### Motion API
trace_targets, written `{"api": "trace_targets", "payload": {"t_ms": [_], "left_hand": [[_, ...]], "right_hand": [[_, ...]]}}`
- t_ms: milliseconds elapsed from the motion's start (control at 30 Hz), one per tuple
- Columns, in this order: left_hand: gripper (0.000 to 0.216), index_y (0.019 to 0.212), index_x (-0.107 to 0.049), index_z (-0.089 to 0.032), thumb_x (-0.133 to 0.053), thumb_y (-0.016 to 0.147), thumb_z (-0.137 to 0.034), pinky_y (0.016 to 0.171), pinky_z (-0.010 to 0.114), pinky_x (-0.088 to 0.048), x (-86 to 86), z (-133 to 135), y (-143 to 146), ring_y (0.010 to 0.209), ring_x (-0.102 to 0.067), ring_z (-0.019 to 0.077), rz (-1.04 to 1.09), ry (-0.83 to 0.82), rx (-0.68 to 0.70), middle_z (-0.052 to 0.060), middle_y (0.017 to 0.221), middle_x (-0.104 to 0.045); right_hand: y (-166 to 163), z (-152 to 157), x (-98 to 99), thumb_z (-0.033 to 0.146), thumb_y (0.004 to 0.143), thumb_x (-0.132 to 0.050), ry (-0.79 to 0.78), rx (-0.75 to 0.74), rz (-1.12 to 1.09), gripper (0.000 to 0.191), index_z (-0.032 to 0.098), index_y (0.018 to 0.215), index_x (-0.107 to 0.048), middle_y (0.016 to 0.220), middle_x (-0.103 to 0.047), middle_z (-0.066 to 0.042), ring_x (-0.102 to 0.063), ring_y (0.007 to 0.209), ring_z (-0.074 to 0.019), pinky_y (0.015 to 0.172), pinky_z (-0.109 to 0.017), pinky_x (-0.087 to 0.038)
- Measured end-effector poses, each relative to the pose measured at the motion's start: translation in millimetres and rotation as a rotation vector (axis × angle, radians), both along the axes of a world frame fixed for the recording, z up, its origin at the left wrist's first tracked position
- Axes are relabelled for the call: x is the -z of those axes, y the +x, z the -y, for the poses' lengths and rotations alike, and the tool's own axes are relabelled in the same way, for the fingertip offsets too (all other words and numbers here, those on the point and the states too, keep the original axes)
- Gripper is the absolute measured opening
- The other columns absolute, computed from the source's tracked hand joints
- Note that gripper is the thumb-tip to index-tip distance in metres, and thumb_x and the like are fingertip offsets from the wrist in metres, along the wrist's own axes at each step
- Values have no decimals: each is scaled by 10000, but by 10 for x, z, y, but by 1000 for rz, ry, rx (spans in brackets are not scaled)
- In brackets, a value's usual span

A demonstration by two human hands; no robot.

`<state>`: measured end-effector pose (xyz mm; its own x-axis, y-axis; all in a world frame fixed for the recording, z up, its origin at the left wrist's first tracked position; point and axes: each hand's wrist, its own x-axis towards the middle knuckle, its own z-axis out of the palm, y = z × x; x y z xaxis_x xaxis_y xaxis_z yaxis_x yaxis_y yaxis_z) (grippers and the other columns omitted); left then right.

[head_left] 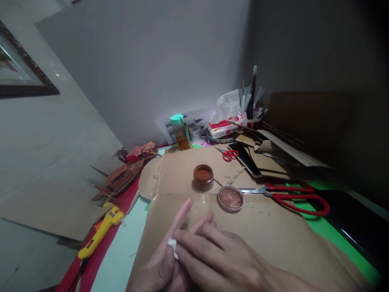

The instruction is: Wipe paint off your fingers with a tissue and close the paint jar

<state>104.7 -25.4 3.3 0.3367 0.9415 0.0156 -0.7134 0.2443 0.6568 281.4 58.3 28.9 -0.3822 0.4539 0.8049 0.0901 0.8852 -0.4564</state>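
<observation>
My left hand (164,259) lies low over the brown cardboard sheet (273,235) with its fingers stretched forward. My right hand (219,259) rests across it, fingers pressed on a small white wad of tissue (172,245) against the left hand. Just beyond the fingertips stand an open jar of brown paint (203,177) and its lid (231,198), smeared with paint.
Large red-handled scissors (291,197) lie right of the lid; small red scissors (228,154) sit farther back. A yellow glue gun (101,230) lies at the left edge, a brown model ship (124,174) behind it. An amber bottle (180,132), tissue pack (225,126) and cardboard scraps (267,158) crowd the back.
</observation>
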Motion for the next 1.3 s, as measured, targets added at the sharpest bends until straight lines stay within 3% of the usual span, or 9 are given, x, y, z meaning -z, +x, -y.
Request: {"api": "trace_targets", "payload": {"t_ms": [100,167,267,400,533,767,900,1067,1300], "left_hand": [[592,1540,-477,-291,-552,1005,-532,1232,258,-290,-71,-13,16,1518,-422,188,30,80,-36,61,1608,-514],[702,1595,-361,-183,-431,1030,-594,1288,383,-230,-109,2,23,1584,-275,267,131,111,-80,117,1689,-363],[785,1608,-270,-61,-191,1058,-616,1311,477,-135,-129,34,-12,1603,-143,305,252,134,-106,173,1720,-229],[837,1590,-296,-51,-59,1041,-636,1326,459,-123,-159,47,-93,1605,-138,272,156,146,-71,153,1715,-224],[888,1570,-335,-28,44,1022,-615,1319,445,-195,-192,37,-101,1591,-208,275,158,136,-104,178,1693,-279],[817,1560,-351,-26,-79,1055,-607,1317,445,-144,-181,54,-61,1589,-198,269,165,126,-90,171,1688,-268],[803,1502,-418,14,-140,1067,-601,1285,438,-175,-204,39,-17,1541,-310,297,255,88,-162,220,1627,-343],[716,1496,-426,8,-211,1092,-543,1282,442,-188,-249,31,14,1530,-365,276,293,18,-212,198,1626,-373],[634,1484,-490,-46,-317,1096,-516,1201,427,-359,-238,53,81,1459,-481,279,309,5,-369,190,1573,-470]], "right_hand": [[52,-20,1,185,1022,-635,-32,-21,-14,195,219,1166,-762,1114,-790,-92,-772,955,-238,814,-338,-674],[59,-69,23,109,1013,-613,-93,-26,-69,233,204,1178,-747,1139,-789,-67,-761,977,-187,877,-275,-645],[28,-163,65,72,1003,-626,-161,-1,-158,233,192,1160,-749,1092,-785,-26,-732,965,-98,899,-139,-567],[-13,-217,82,97,1013,-623,-172,1,-149,211,185,1145,-763,1046,-777,-21,-719,945,-77,851,-104,-541],[-9,-206,65,74,1005,-623,-159,13,-148,215,185,1132,-756,1062,-781,-10,-716,956,-69,858,-97,-529],[12,-185,67,34,1007,-601,-57,-30,-157,229,139,1170,-723,1126,-761,-47,-697,1024,-107,957,-176,-532],[9,-218,92,19,1007,-614,-10,9,-154,214,104,1179,-708,1102,-760,-72,-695,1019,-131,979,-212,-530],[-21,-204,166,3,1023,-569,88,-10,-105,294,150,1262,-654,1201,-726,-102,-674,1080,-189,984,-327,-553],[-57,-144,267,-22,1019,-479,246,-111,-26,321,-48,1306,-621,1246,-681,-246,-634,1043,-274,874,-412,-546]]}}
